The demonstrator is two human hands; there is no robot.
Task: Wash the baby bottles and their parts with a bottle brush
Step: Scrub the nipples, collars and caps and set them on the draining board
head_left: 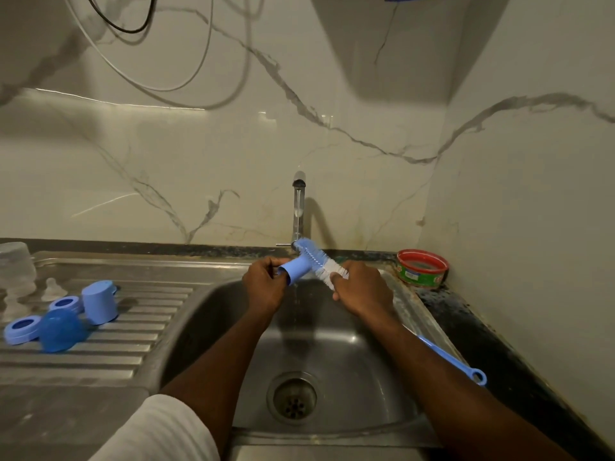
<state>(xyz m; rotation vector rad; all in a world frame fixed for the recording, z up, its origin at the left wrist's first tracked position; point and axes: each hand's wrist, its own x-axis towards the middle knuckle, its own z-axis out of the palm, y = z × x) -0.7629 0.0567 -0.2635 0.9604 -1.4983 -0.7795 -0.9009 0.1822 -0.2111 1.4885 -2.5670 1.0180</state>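
Holding mid-frame over the sink (206,311), my left hand (263,287) curls round a blue cap (294,271) while my right hand (362,291) grips the bottle brush (319,261) (bristles against the cap's side, beyond my fingertips).

Home kitchen: steel sink (332,424) with ribbed drainboard (133,354), tap (298,207), marble-look wall tiles (199,154).

1. White marble-look wall (206,154) panels with grey veins meet in a corner on the right.
2. Cables (186,84) loop across the wall.
3. A dark speckled countertop (482,331) runs along the walls under dim light.
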